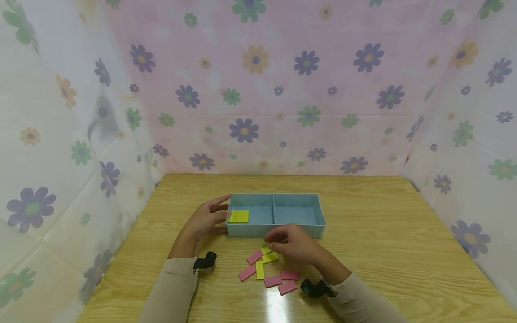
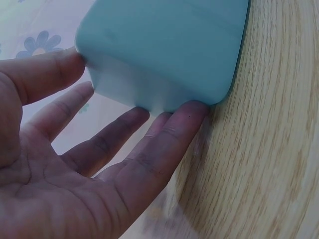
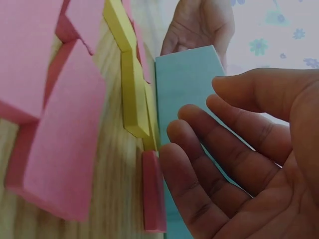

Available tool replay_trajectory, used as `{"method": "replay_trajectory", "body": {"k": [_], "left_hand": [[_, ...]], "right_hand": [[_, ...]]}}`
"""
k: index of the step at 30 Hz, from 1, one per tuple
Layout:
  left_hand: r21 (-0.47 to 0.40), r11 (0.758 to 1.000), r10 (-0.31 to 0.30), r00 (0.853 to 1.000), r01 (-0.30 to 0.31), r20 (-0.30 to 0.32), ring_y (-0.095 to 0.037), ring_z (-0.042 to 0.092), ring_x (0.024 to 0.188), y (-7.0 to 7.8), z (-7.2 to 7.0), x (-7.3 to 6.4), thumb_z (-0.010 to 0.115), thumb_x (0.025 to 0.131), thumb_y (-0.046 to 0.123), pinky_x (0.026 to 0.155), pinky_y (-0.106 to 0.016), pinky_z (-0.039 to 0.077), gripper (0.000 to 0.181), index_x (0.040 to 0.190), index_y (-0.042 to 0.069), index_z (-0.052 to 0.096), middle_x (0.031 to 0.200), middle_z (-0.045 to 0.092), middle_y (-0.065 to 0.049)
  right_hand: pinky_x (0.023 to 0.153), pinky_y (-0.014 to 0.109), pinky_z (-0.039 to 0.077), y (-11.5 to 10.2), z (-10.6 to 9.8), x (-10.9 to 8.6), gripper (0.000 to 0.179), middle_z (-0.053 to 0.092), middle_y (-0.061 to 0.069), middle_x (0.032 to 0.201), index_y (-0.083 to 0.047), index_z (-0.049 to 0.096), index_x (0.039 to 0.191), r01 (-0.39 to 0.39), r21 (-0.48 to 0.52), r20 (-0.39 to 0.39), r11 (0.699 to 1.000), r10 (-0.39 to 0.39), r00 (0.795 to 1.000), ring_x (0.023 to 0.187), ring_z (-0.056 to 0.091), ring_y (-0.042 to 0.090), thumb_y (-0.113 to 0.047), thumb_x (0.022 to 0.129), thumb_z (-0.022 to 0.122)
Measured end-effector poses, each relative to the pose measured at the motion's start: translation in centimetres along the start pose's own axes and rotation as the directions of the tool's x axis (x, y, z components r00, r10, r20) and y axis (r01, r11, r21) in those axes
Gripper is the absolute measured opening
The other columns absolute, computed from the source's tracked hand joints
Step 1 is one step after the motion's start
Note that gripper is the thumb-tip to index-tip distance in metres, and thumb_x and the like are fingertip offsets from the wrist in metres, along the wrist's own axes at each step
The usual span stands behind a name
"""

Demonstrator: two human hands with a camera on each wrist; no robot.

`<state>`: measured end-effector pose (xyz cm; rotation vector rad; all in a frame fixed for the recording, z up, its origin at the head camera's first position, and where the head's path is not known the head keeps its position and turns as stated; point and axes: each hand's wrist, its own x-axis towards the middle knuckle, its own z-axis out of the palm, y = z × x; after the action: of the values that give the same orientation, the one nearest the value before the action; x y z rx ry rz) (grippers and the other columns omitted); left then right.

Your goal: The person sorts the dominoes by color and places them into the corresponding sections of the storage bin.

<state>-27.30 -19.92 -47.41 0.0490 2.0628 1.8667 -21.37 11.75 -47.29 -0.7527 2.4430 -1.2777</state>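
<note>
At the left end of a pale blue two-compartment box (image 1: pixel 276 231), my left hand (image 1: pixel 207 218) touches the end wall with outstretched fingertips. Inside the left compartment, yellow blocks (image 1: pixel 239 216) lie side by side at the near left corner. My right hand (image 1: pixel 296 246) hovers just in front of the box, over the loose blocks. Its fingers are loosely bent, with nothing between them in the right wrist view. Near those fingers lie a yellow block (image 1: pixel 269 257) and a pink block (image 3: pixel 153 191). The right hand partly covers another yellow block (image 1: pixel 265 250) in the head view.
Several pink blocks (image 1: pixel 273 281) and a yellow block (image 1: pixel 260 270) lie scattered on the wooden table (image 1: pixel 371 233) before the box. A divider (image 1: pixel 273 209) splits the box; no blocks show in its right compartment. Flowered cloth (image 1: pixel 278 103) hangs behind and at both sides.
</note>
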Motion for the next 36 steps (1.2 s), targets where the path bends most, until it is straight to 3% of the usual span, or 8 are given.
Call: {"method": "replay_trajectory", "body": {"k": [15, 21, 36], "left_hand": [[0.007, 1.0, -0.001, 1.0, 0.001, -0.006, -0.04, 0.055, 0.137, -0.11, -0.1, 0.16, 0.067, 0.102, 0.014, 0.09, -0.055, 0.06, 0.061, 0.155, 0.037, 0.048, 0.16, 0.043, -0.015], [0.018, 1.0, 0.002, 1.0, -0.002, -0.006, -0.04, 0.055, 0.137, -0.21, -0.12, 0.21, 0.067, 0.102, 0.014, 0.089, -0.054, 0.061, 0.062, 0.156, 0.036, 0.048, 0.16, 0.044, -0.015], [-0.013, 1.0, -0.011, 1.0, 0.011, -0.01, -0.037, 0.056, 0.136, -0.14, 0.12, 0.04, 0.067, 0.102, 0.015, 0.091, -0.053, 0.061, 0.061, 0.155, 0.037, 0.048, 0.16, 0.043, -0.013]], "right_hand": [[0.087, 0.027, 0.057, 0.92, 0.83, 0.26, 0.02, 0.077, -0.006, 0.109, -0.013, 0.077, 0.117, -0.011, -0.022, 0.035, 1.0, 0.012, 0.999, 0.102, 0.069, 0.009, -0.018, 0.099, 0.071], [0.083, 0.026, 0.057, 0.74, 0.67, 0.16, 0.02, 0.077, -0.002, 0.109, -0.01, 0.077, 0.116, -0.005, -0.023, 0.048, 1.0, 0.006, 0.999, 0.098, 0.069, 0.009, -0.009, 0.097, 0.07], [0.081, 0.026, 0.058, 0.49, 0.61, -0.19, 0.032, 0.077, -0.005, 0.105, -0.011, 0.077, 0.115, -0.028, -0.091, 0.028, 0.995, 0.031, 0.999, 0.096, 0.07, 0.015, -0.004, 0.084, 0.083]]}}
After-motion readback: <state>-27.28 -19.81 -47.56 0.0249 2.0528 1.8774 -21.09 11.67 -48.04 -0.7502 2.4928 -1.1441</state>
